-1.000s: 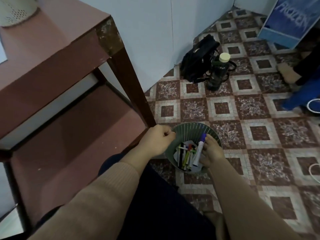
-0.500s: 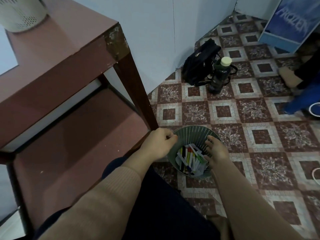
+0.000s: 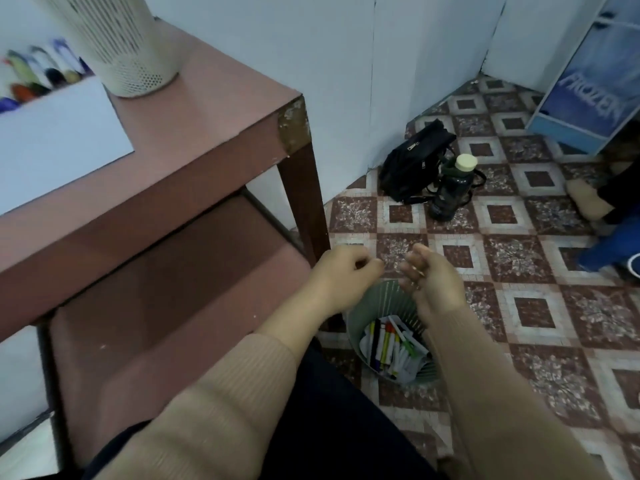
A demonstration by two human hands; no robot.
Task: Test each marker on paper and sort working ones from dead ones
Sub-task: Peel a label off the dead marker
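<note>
Bin (image 3: 374, 303) w/ markers (image 3: 384, 344) is set on floor (image 3: 530, 306), hemmed at left by table leg (image 3: 304, 202); open tile to right. Held above it: left hand (image 3: 341, 271) clenched, empty; right hand (image 3: 433, 285) relaxed, empty. Paper (image 3: 52, 133) and other markers (image 3: 38, 74) lie on tabletop (image 3: 207, 109); bag (image 3: 412, 168) and bottle (image 3: 450, 185) stand by wall.

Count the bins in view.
2. A white bin stands on the table; a green bin sits on the floor, holding markers. Others may lie outside the frame.

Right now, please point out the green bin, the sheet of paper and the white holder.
green bin (image 3: 375, 304), head view, bare inner wall
sheet of paper (image 3: 52, 140), head view, its middle
white holder (image 3: 128, 46), head view, perforated side
</note>
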